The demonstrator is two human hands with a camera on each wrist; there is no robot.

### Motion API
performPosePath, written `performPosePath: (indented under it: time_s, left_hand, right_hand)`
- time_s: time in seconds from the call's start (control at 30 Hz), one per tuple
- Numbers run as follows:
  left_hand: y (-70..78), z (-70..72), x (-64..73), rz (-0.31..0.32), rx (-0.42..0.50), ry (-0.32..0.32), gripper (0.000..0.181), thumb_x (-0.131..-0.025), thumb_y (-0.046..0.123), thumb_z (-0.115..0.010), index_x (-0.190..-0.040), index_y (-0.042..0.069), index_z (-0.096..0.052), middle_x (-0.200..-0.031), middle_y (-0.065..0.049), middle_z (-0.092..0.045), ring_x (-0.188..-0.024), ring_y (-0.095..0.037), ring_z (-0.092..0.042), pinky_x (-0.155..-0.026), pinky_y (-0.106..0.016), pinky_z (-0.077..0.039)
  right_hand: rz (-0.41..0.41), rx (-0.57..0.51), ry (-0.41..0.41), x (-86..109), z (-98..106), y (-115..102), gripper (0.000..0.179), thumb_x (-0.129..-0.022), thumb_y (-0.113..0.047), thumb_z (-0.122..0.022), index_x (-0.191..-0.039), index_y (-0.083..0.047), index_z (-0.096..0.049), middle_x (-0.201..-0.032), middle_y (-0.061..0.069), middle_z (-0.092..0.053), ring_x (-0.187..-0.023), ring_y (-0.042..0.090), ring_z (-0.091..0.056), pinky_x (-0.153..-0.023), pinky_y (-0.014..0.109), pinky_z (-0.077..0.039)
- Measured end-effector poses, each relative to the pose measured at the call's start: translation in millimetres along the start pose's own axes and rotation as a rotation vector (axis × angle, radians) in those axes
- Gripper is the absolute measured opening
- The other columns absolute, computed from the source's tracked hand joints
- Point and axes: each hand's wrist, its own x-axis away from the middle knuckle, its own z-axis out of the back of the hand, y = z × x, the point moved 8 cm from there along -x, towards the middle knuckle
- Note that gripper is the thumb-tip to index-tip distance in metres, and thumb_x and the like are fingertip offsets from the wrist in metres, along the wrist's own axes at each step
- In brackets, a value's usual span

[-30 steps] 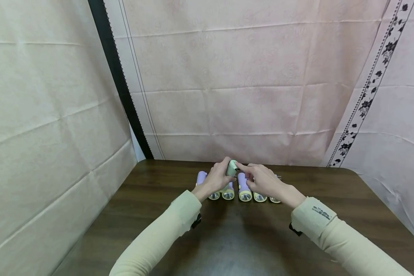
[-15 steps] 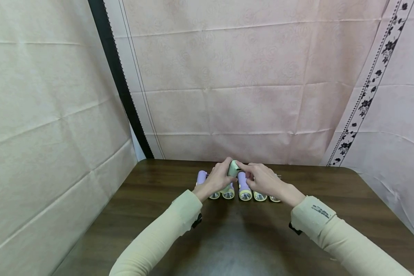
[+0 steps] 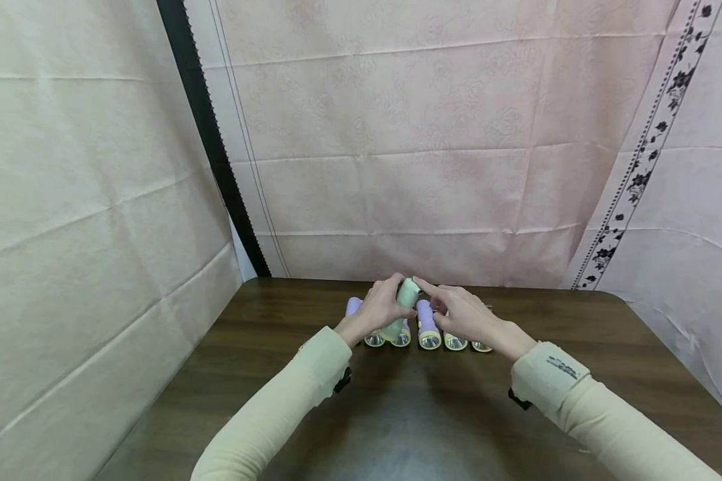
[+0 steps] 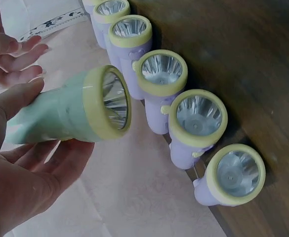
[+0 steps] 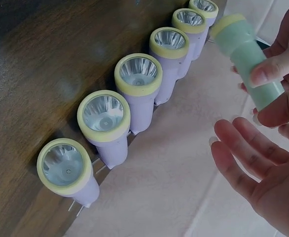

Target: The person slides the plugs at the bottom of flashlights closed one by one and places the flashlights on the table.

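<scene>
My left hand (image 3: 376, 308) grips a mint-green flashlight (image 3: 407, 294) with a pale yellow rim, holding it above the table. In the left wrist view, the thumb lies along one side of the flashlight (image 4: 60, 111) and fingers support the other; its lens faces the camera side. My right hand (image 3: 464, 314) is at the tail end, its index finger extended to it. In the right wrist view, a right finger touches the tail of the flashlight (image 5: 255, 71), while the other right fingers (image 5: 245, 153) are spread loosely and hold nothing.
Several lavender flashlights (image 5: 143, 108) with yellow rims lie in a row beneath the hands, lenses toward me. Thin metal prongs (image 5: 75, 207) show at a tail. The dark wooden table (image 3: 397, 414) ends at a pale cloth backdrop (image 3: 427, 167).
The green flashlight has turned slightly in my left hand, so more of its body shows. My right index finger has shifted a little at its tail end.
</scene>
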Motion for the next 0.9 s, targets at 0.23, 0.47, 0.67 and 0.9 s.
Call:
performPosePath:
  time_s: [0.23,0.47,0.67,0.9]
  left_hand:
    - [-9.6,15.6,-3.8,0.006,0.009,0.019,0.047,-0.081,0.029,-0.078,-0.117,0.009,-0.054,-0.098,-0.007,-0.064,-0.077,-0.016,-0.059,-0.061,-0.025,-0.048]
    - [-38.1,45.6,-16.1,0.134,-0.086,0.065,0.048,-0.086,0.041,-0.070,-0.115,0.008,-0.051,-0.087,-0.008,-0.061,-0.067,-0.017,-0.059,-0.053,-0.026,-0.046]
    - [-81.3,57.3,-16.0,0.317,-0.238,0.083,0.047,-0.090,0.049,-0.061,-0.109,0.007,-0.052,-0.084,-0.008,-0.060,-0.070,-0.021,-0.059,-0.054,-0.030,-0.043]
    - [-139.0,38.8,1.8,0.485,-0.307,0.042,0.055,-0.094,0.048,-0.056,-0.119,-0.001,-0.052,-0.094,-0.015,-0.063,-0.078,-0.026,-0.063,-0.063,-0.037,-0.050]
  right_hand:
    - [-0.010,-0.001,0.004,-3.0,5,2,0.072,-0.081,-0.002,-0.057,-0.149,-0.009,-0.034,-0.087,0.002,-0.069,-0.071,0.009,-0.058,-0.059,0.025,-0.043]
    - [-0.019,-0.001,0.032,-3.8,17,9,0.068,-0.081,-0.001,-0.056,-0.147,-0.007,-0.038,-0.091,0.003,-0.070,-0.073,0.010,-0.060,-0.061,0.026,-0.043]
    - [-0.038,0.001,0.030,0.1,17,15,0.062,-0.083,-0.002,-0.057,-0.143,-0.007,-0.044,-0.093,0.004,-0.069,-0.062,0.006,-0.049,-0.057,0.025,-0.039]
    - [-0.039,0.001,0.017,10.1,9,13,0.055,-0.084,-0.003,-0.058,-0.138,-0.006,-0.050,-0.091,0.004,-0.068,-0.059,0.005,-0.044,-0.055,0.023,-0.037]
